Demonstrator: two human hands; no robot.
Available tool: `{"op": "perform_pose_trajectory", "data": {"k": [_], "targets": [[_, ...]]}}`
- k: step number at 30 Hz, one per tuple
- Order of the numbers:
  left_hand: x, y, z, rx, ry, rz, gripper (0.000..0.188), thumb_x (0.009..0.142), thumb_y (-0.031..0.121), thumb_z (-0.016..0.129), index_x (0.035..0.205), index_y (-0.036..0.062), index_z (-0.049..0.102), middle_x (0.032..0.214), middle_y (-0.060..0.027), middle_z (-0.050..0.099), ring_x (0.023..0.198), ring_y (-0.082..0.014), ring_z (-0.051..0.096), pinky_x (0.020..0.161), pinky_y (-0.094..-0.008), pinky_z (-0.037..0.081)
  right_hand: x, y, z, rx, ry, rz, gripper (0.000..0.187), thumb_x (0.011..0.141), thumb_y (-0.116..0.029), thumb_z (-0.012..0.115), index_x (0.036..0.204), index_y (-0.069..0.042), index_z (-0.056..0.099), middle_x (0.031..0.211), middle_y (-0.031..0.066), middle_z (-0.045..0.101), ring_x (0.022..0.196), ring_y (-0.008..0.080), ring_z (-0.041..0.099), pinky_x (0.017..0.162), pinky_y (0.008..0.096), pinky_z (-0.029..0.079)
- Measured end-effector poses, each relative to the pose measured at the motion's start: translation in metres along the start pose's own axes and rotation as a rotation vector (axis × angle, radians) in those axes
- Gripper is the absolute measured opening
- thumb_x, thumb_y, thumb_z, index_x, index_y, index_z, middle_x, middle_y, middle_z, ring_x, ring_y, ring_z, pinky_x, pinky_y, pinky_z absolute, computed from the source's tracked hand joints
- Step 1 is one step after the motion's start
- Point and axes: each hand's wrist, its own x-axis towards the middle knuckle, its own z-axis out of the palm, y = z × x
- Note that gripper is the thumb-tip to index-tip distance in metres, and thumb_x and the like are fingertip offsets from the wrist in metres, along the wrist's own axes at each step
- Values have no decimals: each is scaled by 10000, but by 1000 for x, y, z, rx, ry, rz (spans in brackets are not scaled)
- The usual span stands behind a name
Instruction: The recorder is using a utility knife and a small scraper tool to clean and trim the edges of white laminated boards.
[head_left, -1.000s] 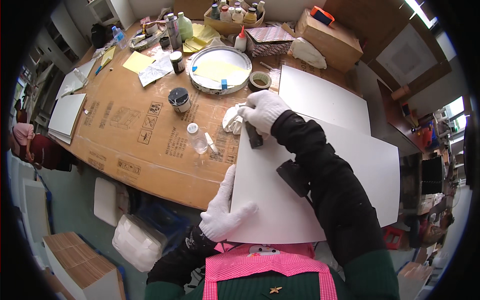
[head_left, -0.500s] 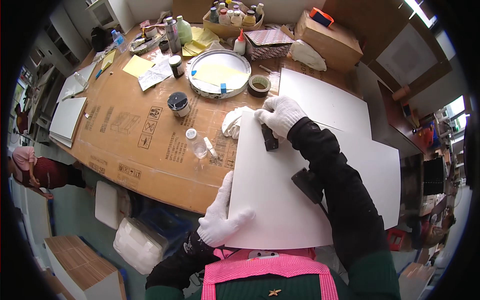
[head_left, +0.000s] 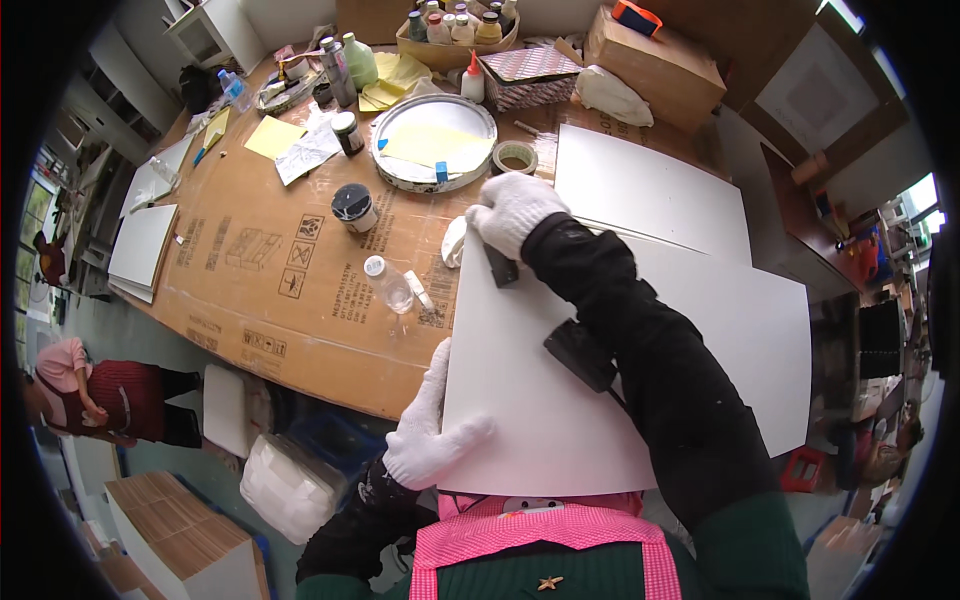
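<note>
A large white board (head_left: 520, 400) lies before me, its near edge at my pink checked apron. At its left edge rests my left hand (head_left: 430, 440) in a white knit glove, thumb flat on top and fingers stretched along the edge. My right hand (head_left: 515, 212), gloved too, is closed at the board's far left corner; whatever its fingers hold is hidden. Below that hand a small black device (head_left: 503, 268) shows, and a second black device (head_left: 580, 355) with a cable sits by the forearm. A white cloth (head_left: 454, 243) peeks out left of the corner.
On the cardboard-covered table stand a clear bottle (head_left: 388, 284), a dark-lidded jar (head_left: 354, 208), a tape roll (head_left: 514, 158) and a round lid (head_left: 435, 180) with yellow paper. More white boards (head_left: 650, 195) lie to the right. A person (head_left: 110, 395) stands at far left.
My right hand has slid left toward the board's far left corner and now covers most of the white cloth. The left hand keeps its place on the board's edge. The view has shifted slightly.
</note>
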Motion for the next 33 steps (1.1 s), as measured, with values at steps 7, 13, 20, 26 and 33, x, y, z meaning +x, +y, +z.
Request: {"op": "perform_pose_trajectory", "data": {"k": [7, 13, 20, 26, 33], "targets": [[4, -6, 7, -62, 37, 24, 897, 850, 150, 650, 1542, 20, 94, 1443, -178, 413, 1311, -249, 438, 1086, -373, 361, -17, 40, -18, 7, -60, 146, 344, 855, -369, 612, 921, -48, 715, 910, 176, 704, 903, 330, 678, 835, 409, 526], [2, -7, 9, -55, 67, 15, 888, 843, 145, 614, 1550, 48, 84, 1459, -168, 391, 1303, -261, 441, 1083, -385, 361, -108, 194, -80, -2, 60, 406, 357, 825, -354, 575, 929, -45, 723, 879, 199, 699, 881, 339, 677, 842, 416, 517], [6, -13, 20, -44, 101, 26, 915, 817, 218, 640, 1547, 36, 118, 1456, -171, 394, 1289, -261, 448, 1068, -377, 372, -269, 421, -155, 16, 419, 708, 367, 894, -355, 663, 763, -11, 660, 589, 49, 583, 446, 134, 551, 436, 307, 451], [-3, -31, 6, -71, 174, 69, 994, 786, 305, 699, 1541, 7, 126, 1477, -171, 372, 1300, -262, 433, 1085, -366, 341, -303, 472, -187, 320, 374, 951, 338, 909, -339, 655, 778, -30, 617, 551, 35, 532, 387, 130, 494, 373, 298, 433], [3, -13, 18, -89, 142, 36, 948, 787, 257, 666, 1543, 23, 145, 1480, -168, 364, 1320, -265, 410, 1096, -380, 327, -263, 391, -170, 349, 253, 872, 326, 920, -331, 638, 814, -24, 612, 603, 9, 532, 407, 92, 498, 380, 272, 462]]}}
